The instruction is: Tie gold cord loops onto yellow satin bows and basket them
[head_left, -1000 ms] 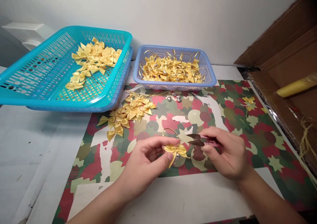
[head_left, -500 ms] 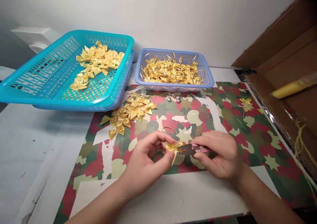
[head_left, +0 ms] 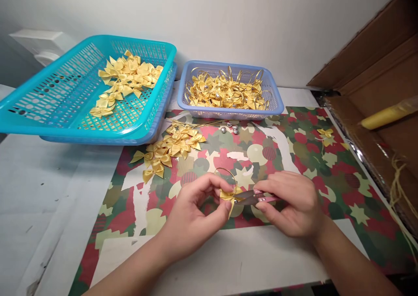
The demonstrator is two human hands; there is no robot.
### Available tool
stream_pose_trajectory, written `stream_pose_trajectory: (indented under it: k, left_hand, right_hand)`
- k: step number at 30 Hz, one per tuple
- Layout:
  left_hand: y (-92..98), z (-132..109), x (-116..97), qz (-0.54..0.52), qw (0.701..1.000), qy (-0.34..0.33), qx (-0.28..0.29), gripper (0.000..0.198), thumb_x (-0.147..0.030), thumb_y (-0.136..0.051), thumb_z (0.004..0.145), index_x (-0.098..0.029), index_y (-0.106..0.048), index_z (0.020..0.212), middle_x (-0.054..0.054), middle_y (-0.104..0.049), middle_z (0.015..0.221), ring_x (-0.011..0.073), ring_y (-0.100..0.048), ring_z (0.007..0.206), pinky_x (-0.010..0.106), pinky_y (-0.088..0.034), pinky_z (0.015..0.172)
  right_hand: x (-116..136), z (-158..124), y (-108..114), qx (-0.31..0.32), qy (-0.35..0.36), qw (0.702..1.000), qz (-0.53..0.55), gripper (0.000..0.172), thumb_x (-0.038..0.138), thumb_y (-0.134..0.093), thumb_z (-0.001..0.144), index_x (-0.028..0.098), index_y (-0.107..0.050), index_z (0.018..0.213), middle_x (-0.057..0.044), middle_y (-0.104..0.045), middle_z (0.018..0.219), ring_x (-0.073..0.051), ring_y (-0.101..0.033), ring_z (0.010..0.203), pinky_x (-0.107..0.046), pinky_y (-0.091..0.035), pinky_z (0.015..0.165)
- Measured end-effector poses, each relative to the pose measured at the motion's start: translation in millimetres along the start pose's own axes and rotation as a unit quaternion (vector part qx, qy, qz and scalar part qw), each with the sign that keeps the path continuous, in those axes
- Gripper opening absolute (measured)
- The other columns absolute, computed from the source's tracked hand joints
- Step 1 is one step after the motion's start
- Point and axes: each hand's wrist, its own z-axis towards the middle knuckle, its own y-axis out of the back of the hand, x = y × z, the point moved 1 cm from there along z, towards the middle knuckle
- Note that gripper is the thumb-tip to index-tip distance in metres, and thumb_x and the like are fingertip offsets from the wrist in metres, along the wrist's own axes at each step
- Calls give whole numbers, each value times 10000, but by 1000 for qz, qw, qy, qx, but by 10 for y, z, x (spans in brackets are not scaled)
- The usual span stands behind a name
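Between thumb and fingers, my left hand point(head_left: 199, 213) pinches a yellow ribbon bow point(head_left: 226, 195). A gold wire loop point(head_left: 225, 169) rises from the bow, and a small silver bell point(head_left: 235, 201) sits at its right side. My right hand point(head_left: 290, 204) is closed on dark-jawed pliers with pink handles point(head_left: 251, 197). Their jaws point left and reach the bow close to the bell; whether they grip wire is too small to tell. Beyond my left hand lies a pile of loose yellow bows point(head_left: 174, 145), with straight gold wires point(head_left: 199, 124) behind it and several loose silver bells point(head_left: 235, 130).
A teal basket point(head_left: 143, 128) of yellow bows stands at the left on a blue one. The blue-violet basket point(head_left: 228, 112) at the back holds wired bows with bells. Patterned paper point(head_left: 209, 156) covers the table. A cardboard box point(head_left: 359, 86) borders the right side, near a stray bow point(head_left: 325, 133).
The jaws of the pliers look slightly more spread than before. My hands and the bow stay almost in place; the view has shifted a little.
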Motion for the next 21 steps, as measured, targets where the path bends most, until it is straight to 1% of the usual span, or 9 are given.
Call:
stream_pose_trajectory:
  k: [4, 8, 14, 21]
  left_hand:
    - [-1, -2, 2, 0, 1000, 2, 8, 48, -173, -586, 870, -216, -577, 889, -17, -593, 800, 95, -541, 709, 195, -440, 621]
    - [-6, 5, 5, 3, 1000, 3, 15, 59, -163, -586, 863, -217, -574, 882, -23, -594, 791, 90, -537, 695, 195, -441, 617]
    - [-3, 19, 0, 13, 1000, -2, 13, 77, -142, -585, 846, -213, -579, 876, -26, -598, 769, 91, -538, 678, 199, -444, 605]
    - [-1, 19, 30, 24, 1000, 6, 10, 79, -146, -587, 845, -213, -587, 888, -24, -595, 773, 95, -544, 692, 199, -455, 618]
  right_hand:
    - [2, 4, -1, 1, 1, 1000, -1, 111, 265, -584, 828, 179, -621, 770, -2, -621, 584, -122, -483, 480, -269, -334, 483]
    - [9, 3, -5, 4, -3, 1000, -6, 103, 255, -589, 832, 180, -616, 766, 10, -586, 556, -117, -439, 473, -268, -306, 480]
    - [37, -18, -1, -9, -12, 1000, -22, 93, 243, -599, 829, 190, -601, 752, 31, -521, 520, -114, -397, 472, -270, -266, 485]
    - [45, -27, -12, -11, -10, 999, -52, 75, 233, -616, 817, 187, -606, 758, 38, -500, 510, -112, -389, 467, -277, -252, 489]
